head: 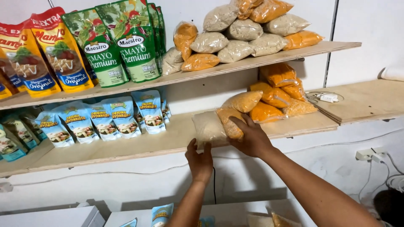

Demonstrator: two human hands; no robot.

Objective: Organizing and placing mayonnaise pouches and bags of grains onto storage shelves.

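Nearest us, at 6 o'clock, we see our two forearms rising toward the lower shelf (139,147). Our left hand (200,162) sits at the shelf's front edge, fingers curled up against the underside of a pale bag (207,128); the thumb stands up at its left corner. Whether the fingers truly pinch the bag we cannot tell. Our right hand (252,138), just at 2 o'clock from the left one, lies with fingers spread narrow and wrapped over an orange bag (230,124), holding it. That orange bag touches the pale bag's right side, and both rest on the lower shelf near its middle.

Behind the orange bag, at 1 o'clock, a yellow bag (244,101) leans on it. Further right is an orange pile (277,90) of more bags, stacked against the wall. At 9 o'clock on the same shelf stand blue pouches (105,120) in a row, upright.

Farther up, the top shelf (252,61) carries a heap (244,31) of pale and orange bags at 12 o'clock, green pouches (122,42) at 11 o'clock and yellow pouches (46,52) at 10 o'clock. At 3 o'clock a side shelf (366,98) bears a white plug (329,98) with its cord.
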